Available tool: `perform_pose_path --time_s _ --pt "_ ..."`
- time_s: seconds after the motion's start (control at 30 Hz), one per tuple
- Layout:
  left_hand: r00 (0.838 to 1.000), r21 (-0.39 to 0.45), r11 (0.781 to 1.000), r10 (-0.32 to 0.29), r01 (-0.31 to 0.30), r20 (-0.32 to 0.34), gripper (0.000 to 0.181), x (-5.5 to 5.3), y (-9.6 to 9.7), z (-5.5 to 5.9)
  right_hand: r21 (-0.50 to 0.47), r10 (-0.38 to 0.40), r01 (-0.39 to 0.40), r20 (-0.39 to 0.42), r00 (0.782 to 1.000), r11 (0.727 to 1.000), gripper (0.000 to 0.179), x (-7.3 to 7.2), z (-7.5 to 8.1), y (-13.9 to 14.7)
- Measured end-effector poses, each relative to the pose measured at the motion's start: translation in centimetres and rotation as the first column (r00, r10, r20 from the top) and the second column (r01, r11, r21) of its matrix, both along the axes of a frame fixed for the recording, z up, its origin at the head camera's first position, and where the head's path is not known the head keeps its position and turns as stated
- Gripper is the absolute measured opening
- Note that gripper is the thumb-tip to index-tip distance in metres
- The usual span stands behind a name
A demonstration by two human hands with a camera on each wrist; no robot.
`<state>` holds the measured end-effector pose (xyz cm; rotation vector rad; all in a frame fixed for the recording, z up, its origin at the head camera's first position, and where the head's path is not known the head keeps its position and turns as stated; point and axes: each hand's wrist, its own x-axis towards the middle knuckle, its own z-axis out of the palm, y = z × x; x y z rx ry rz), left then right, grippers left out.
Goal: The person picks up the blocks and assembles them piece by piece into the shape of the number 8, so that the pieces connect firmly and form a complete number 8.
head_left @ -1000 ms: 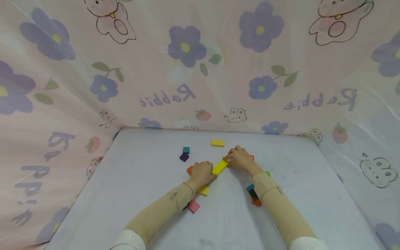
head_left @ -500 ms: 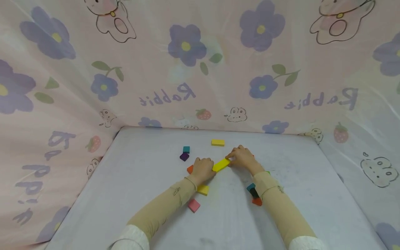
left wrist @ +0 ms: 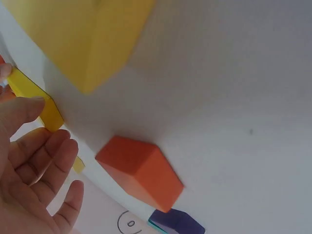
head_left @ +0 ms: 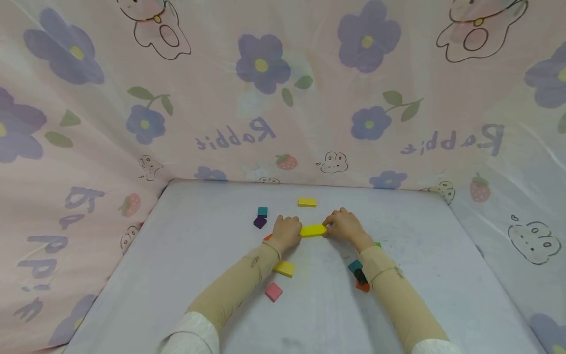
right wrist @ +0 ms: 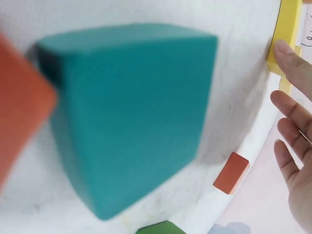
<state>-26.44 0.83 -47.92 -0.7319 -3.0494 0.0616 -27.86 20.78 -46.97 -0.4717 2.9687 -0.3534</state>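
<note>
A long yellow block [head_left: 313,230] lies between my two hands, nearly crosswise over the white table. My left hand [head_left: 287,233] pinches its left end; in the left wrist view the thumb [left wrist: 30,108] is on the block, with the other fingers spread below. At the right end, my right hand [head_left: 346,227] holds it between thumb and fingertips. The right wrist view shows that thumb [right wrist: 287,56] against the yellow block's end [right wrist: 279,58]. Beside the left hand sits an orange block [left wrist: 139,170], mostly hidden in the head view.
Beyond the hands lies another yellow block [head_left: 307,202]. Teal [head_left: 263,212] and purple [head_left: 259,222] blocks sit back left. Nearer are yellow [head_left: 284,268] and pink [head_left: 273,292] blocks. By the right forearm are teal [head_left: 355,266], dark [head_left: 361,277], orange [head_left: 363,286] and green [head_left: 378,244] blocks.
The long yellow block has turned from a diagonal to nearly crosswise. My left hand has moved away from the body with its end; the right hand has shifted slightly right.
</note>
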Motion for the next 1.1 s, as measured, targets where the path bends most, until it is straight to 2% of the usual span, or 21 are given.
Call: perform_pose_path --time_s 0.17,0.47,0.9,1.1 --pt "1.0 0.002 1.0 -0.002 0.002 -0.018 0.017 -0.4 -0.1 0.2 -0.018 -0.014 0.014 -0.007 1.0 1.0 0.034 0.1 0.0 0.0" --pt "1.0 0.044 0.999 -0.015 0.014 0.014 0.019 -0.9 -0.4 0.8 -0.022 -0.025 0.024 -0.014 1.0 0.999 0.033 0.1 0.2 -0.4" --pt "0.999 0.043 0.999 -0.01 0.009 0.032 0.021 -1.2 -0.3 0.4 0.026 -0.033 0.035 -0.063 0.998 0.999 0.032 0.7 0.0 -1.0" --pt "0.998 0.059 0.998 0.01 -0.014 0.064 0.021 -1.4 -0.5 0.3 0.03 -0.023 0.026 -0.071 0.997 0.999 0.032 0.9 -0.4 -0.9"
